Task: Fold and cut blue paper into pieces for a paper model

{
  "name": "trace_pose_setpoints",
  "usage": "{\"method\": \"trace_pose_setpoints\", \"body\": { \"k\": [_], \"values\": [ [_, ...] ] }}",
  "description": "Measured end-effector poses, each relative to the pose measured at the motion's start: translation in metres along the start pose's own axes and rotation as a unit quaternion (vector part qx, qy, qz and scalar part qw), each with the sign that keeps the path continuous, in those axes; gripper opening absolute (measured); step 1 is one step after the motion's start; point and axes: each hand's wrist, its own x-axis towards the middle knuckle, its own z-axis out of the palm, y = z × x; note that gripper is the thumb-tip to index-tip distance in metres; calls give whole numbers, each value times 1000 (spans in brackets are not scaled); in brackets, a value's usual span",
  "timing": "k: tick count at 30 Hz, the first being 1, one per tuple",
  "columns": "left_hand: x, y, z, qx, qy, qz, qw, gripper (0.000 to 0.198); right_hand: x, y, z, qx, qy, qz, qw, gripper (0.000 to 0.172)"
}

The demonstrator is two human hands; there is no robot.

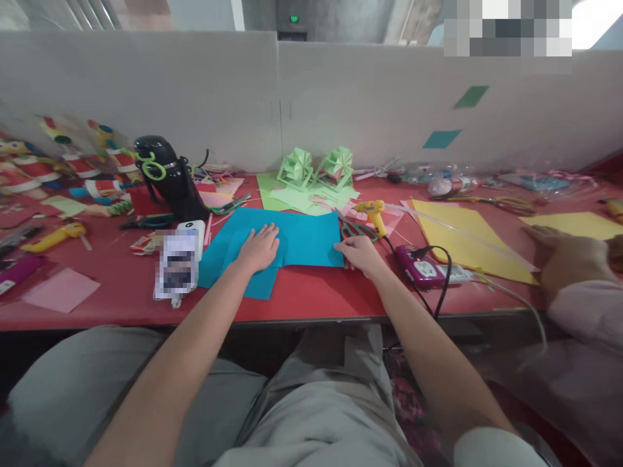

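Observation:
Several overlapping sheets of blue paper [311, 237] lie on the red table in front of me. My left hand [261, 248] rests flat on them near the middle, its fingers stretched out. At the sheet's right edge, my right hand [359, 251] pinches the blue paper between thumb and curled fingers. Just beyond that hand are scissors [353, 228], partly hidden, and a yellow glue gun [372, 216]. Behind the blue paper, two folded green paper models [296, 167] stand on green sheets [272, 194].
A phone [178, 263] and black bottle [168, 175] stand left. Right are a purple power strip [421, 267] with cables and yellow paper [467, 233]. Another person's hand [545, 235] rests at far right. A grey partition [195, 97] closes the back. Paper-craft figures [80, 162] crowd the far left.

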Motion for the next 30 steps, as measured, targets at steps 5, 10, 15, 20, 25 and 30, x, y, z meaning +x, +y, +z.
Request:
{"method": "trace_pose_setpoints", "body": {
  "k": [5,10,15,20,25,30],
  "values": [
    [2,-1,0,-5,66,-1,998,53,-3,-3,-2,79,-26,-1,997,50],
    [3,-1,-1,2,86,0,996,50,-3,-7,-2,119,-60,21,991,39],
    [0,-5,5,-27,37,4,999,55,-2,-5,-2,111,-52,21,992,34],
    [-1,-7,7,-35,29,-2,999,56,-3,-2,-5,80,-55,16,995,30],
    [-1,-5,5,-36,29,-5,999,56,-5,-2,-6,64,-44,-10,997,27],
    [-3,-3,4,-27,35,-5,999,55,-4,-1,-10,71,-5,-33,997,26]
  ]
}}
